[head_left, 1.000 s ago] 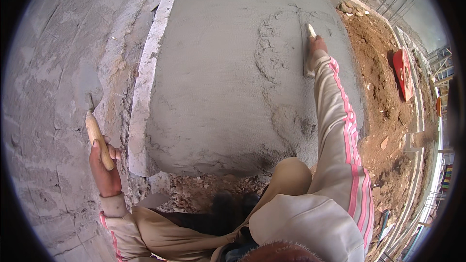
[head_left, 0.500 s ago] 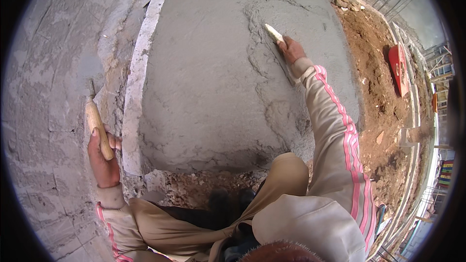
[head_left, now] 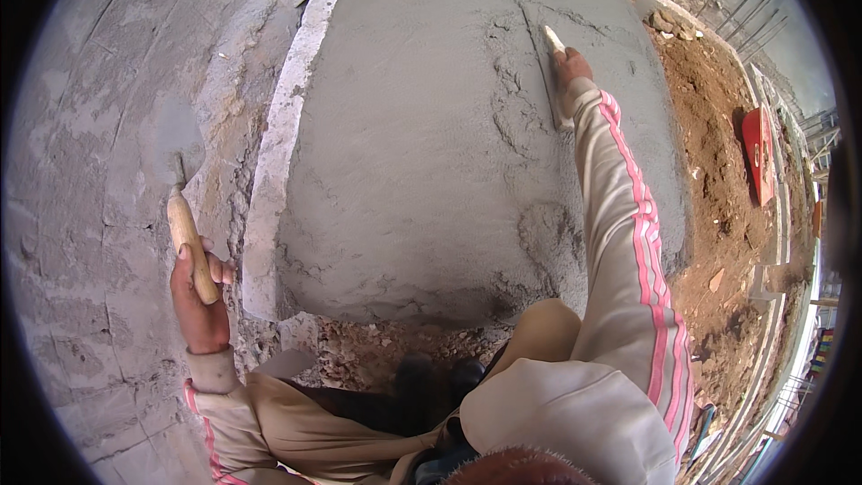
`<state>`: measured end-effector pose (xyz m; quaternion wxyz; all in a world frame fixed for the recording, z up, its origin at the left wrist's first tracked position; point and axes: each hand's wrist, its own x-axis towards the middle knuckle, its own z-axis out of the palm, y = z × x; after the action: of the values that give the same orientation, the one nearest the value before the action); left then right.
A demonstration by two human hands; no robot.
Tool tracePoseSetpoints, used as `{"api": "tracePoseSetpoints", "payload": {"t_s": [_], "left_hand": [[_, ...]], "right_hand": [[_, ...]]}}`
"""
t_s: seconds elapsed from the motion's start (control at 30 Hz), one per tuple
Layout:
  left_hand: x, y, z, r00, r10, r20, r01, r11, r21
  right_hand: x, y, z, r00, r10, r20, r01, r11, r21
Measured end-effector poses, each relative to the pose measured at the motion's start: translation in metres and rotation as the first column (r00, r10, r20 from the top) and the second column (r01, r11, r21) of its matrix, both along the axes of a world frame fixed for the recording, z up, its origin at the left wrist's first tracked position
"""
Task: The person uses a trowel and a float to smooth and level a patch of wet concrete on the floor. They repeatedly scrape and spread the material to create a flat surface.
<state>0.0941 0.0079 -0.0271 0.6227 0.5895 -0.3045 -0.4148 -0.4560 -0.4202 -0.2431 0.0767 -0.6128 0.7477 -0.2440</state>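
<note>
My left hand (head_left: 199, 301) is closed round the wooden handle of a pointed trowel (head_left: 186, 232). Its grey blade points away from me, over the block paving to the left of the slab. My right hand (head_left: 572, 69) reaches far out and grips the pale handle of a plastering float (head_left: 554, 39). The float's long edge rests on the wet grey mortar (head_left: 404, 135). Ridges of loose, rough mortar lie just left of the float and nearer to me, while the left part of the surface looks smooth.
A pale concrete edge (head_left: 285, 117) borders the mortar on the left. Reddish soil (head_left: 714, 162) runs along the right, with a red pan-like object (head_left: 759, 154) on it. Steel rods (head_left: 752, 18) stick up at the far right. Rubble (head_left: 377, 346) lies by my feet.
My right hand with the float has moved away from me and slightly right over the mortar. The whole view has shifted a little. My left hand still holds the trowel.
</note>
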Motion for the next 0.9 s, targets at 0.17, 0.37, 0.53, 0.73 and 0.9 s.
{"api": "tracePoseSetpoints", "payload": {"t_s": [0.17,0.37,0.53,0.73,0.9], "left_hand": [[-0.002,0.011,0.008,1.000,0.004,0.027,-0.004,1.000,-0.010],[-0.008,0.000,0.009,0.999,-0.036,-0.012,0.035,0.999,-0.021],[-0.017,-0.008,0.009,0.997,-0.071,-0.028,0.071,0.997,-0.022],[-0.020,-0.016,0.003,0.995,-0.098,-0.023,0.097,0.995,-0.019],[-0.013,-0.003,0.005,0.998,-0.064,0.015,0.064,0.998,0.001]], "right_hand": [[0.055,0.003,0.007,0.983,0.183,0.003,-0.183,0.983,0.018],[0.046,0.027,0.007,0.943,0.325,0.069,-0.328,0.944,0.040],[0.044,0.071,0.024,0.893,0.419,0.166,-0.437,0.894,0.098],[0.027,0.153,0.045,0.870,0.481,0.103,-0.492,0.845,0.208],[-0.003,0.223,0.077,0.763,0.646,-0.021,-0.617,0.737,0.275]]}}
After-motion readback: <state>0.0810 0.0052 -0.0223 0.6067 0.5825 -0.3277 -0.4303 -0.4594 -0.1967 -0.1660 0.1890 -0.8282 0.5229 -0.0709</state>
